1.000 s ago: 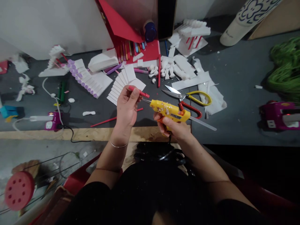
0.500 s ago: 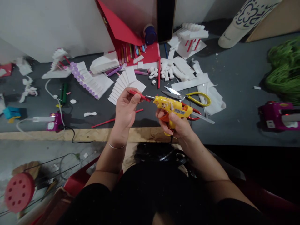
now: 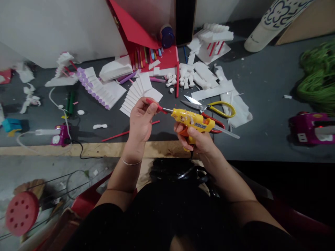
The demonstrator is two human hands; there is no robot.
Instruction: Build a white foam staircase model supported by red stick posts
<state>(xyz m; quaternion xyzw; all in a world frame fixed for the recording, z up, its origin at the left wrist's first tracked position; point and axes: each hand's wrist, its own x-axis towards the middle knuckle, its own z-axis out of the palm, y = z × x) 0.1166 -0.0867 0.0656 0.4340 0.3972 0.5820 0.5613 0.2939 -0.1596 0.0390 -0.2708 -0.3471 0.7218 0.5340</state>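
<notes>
The left grip [image 3: 141,120] is pinching a red strip [image 3: 156,105] at ten o'clock from the glue gun [image 3: 187,118], which the right grip [image 3: 196,137] is clasping. The nozzle [image 3: 168,110] is pointing at the strip (contact being too small to judge). Scissors [image 3: 208,107] are lying at the gun's two o'clock.

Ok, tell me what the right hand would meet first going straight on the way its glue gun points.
The red piece pinched in the left hand comes first, met by the nozzle of the yellow glue gun in the right hand. They look touching or nearly touching, though depth is unclear.
</notes>
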